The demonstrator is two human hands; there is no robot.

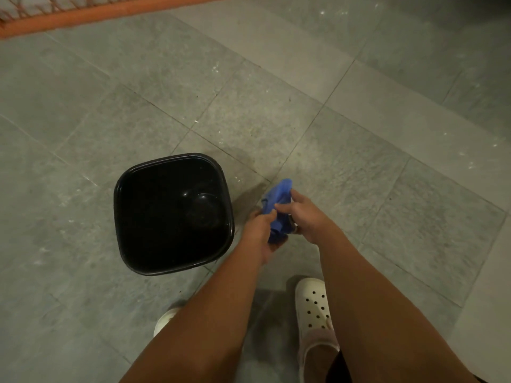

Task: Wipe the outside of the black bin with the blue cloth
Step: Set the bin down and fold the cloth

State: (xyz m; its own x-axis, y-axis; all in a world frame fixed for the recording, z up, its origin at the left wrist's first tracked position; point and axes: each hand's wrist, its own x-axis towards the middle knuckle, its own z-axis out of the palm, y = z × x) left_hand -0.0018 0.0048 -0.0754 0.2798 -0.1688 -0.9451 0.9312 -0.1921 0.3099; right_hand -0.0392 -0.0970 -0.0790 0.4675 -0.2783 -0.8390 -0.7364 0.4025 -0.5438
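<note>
Black plastic, glossy and square with rounded corners: the black bin stands upright and open on the grey tiled floor, seen from straight above, with its inside dark and a faint round shape at the bottom. Just to the right of its rim, both hands meet around the blue cloth, which is bunched up and held off the floor, not touching the bin. The left hand grips the lower part of the cloth, fingers curled closed on it; the right hand pinches its upper part, thumb and fingers closed on the fabric. Two white perforated clogs stand on the tiles near the bottom edge. An orange rail crosses the floor's far left corner
</note>
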